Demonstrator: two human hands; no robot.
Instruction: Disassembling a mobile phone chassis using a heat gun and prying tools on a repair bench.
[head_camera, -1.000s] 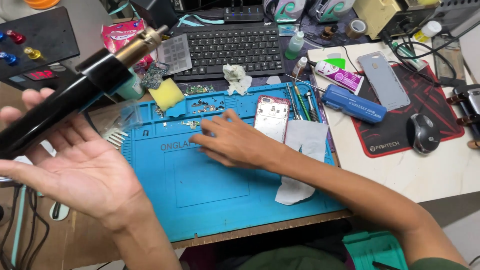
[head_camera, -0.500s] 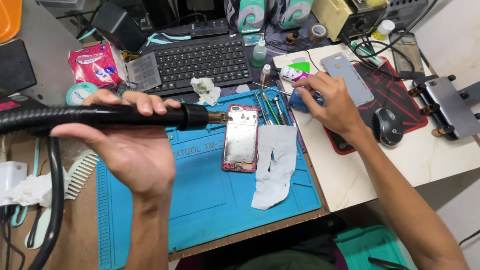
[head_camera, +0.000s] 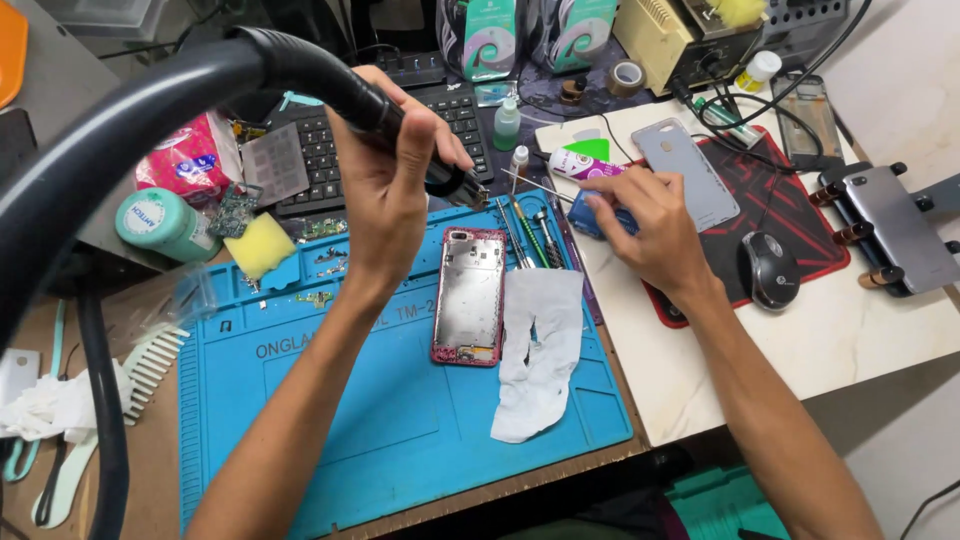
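Since the earlier frames the left hand (head_camera: 385, 190) has swung the black hot-air wand (head_camera: 390, 110) from lying level across the mat to pointing down and to the right, so its metal nozzle (head_camera: 468, 190) now hangs just beyond the far end of the pink-rimmed phone frame (head_camera: 468, 296). The grip of that hand is wrapped tight around the wand's handle. The thick black hose (head_camera: 110, 150) arches up and away to the left, much nearer the camera than before. The phone frame lies flat, back side up, on the blue work mat (head_camera: 380, 430), where it lay half a second ago. The right hand (head_camera: 645, 225) has stayed at the small blue tool (head_camera: 590, 215) on the right, its fingers pinching it just beside the mat's far right corner; judging by this, heat is being brought to the frame while a tool is readied. A crumpled white wipe (head_camera: 540, 360) rests touching the frame's right side. Farther out are a keyboard (head_camera: 330, 150), a yellow sponge (head_camera: 258, 245), a grey phone back (head_camera: 685, 172) on the red mouse pad (head_camera: 800, 230), and a mouse (head_camera: 768, 270) on the table (head_camera: 800, 350).
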